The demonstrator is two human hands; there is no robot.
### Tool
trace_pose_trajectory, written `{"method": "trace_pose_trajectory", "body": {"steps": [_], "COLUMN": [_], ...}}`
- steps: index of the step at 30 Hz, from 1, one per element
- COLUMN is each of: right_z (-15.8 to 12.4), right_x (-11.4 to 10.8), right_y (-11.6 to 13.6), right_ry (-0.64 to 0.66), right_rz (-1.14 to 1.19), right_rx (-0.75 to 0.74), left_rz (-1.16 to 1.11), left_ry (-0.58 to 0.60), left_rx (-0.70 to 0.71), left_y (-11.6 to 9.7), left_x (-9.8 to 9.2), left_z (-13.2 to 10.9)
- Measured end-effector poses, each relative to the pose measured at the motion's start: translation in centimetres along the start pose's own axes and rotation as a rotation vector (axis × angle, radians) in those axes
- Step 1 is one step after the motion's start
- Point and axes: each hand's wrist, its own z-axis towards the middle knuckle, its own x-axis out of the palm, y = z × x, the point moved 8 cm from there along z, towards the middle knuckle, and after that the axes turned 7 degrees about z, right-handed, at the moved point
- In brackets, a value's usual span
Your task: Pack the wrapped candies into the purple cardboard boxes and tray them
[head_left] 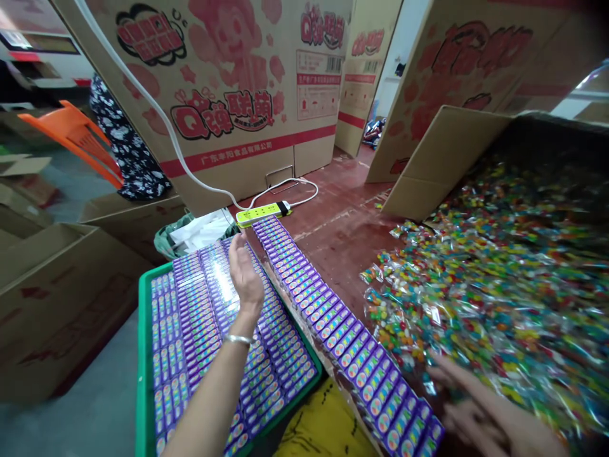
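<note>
My left hand (245, 273) is held upright over the green tray (141, 355), fingers stretched out and holding nothing. Rows of small purple boxes (193, 317) with colourful printed fronts fill that tray. Along the table edge runs one long row of the same purple boxes (328, 317), to the right of my left hand. My right hand (495, 412), blurred by motion, is near the close end of this row, beside the candy packets. Its fingers look apart, and I see nothing held in them. Clear packets of multicoloured candy (480, 304) are heaped on the right.
A yellow-green power strip (264, 212) with a white cable lies at the row's far end. Large printed cartons (238, 146) stand behind it. A tipped carton's flap (442, 158) borders the candy heap. An orange chair (71, 133) and a person's patterned clothing (126, 146) are at left.
</note>
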Motion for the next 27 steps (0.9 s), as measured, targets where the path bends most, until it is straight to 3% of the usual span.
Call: {"method": "trace_pose_trajectory", "body": {"steps": [3, 6, 10, 14, 21, 27], "right_z": [5.8, 12.6, 18.6, 20.3, 20.1, 20.4], "right_x": [1.9, 6.9, 13.7, 16.7, 17.4, 18.2], "right_y": [5.5, 11.0, 13.1, 13.1, 13.3, 13.4], "right_ry": [0.119, 0.304, 0.465, 0.513, 0.628, 0.687], "right_rz": [0.417, 0.713, 0.935, 0.994, 1.119, 1.186], "right_rx": [-0.056, -0.172, -0.112, -0.047, -0.037, -0.033], "left_rz": [-0.183, -0.319, -0.435, -0.498, -0.550, -0.634], "left_ry": [-0.102, -0.146, -0.156, -0.155, -0.157, -0.246], "left_rx": [-0.098, -0.164, -0.222, -0.261, -0.281, -0.293], "left_y": [0.0, -0.3, -0.2, 0.2, -0.4, -0.2], "left_x": [0.2, 1.4, 2.6, 3.4, 4.4, 4.6], "left_z": [-4.4, -6.1, -6.0, -6.0, -6.3, -6.5]}}
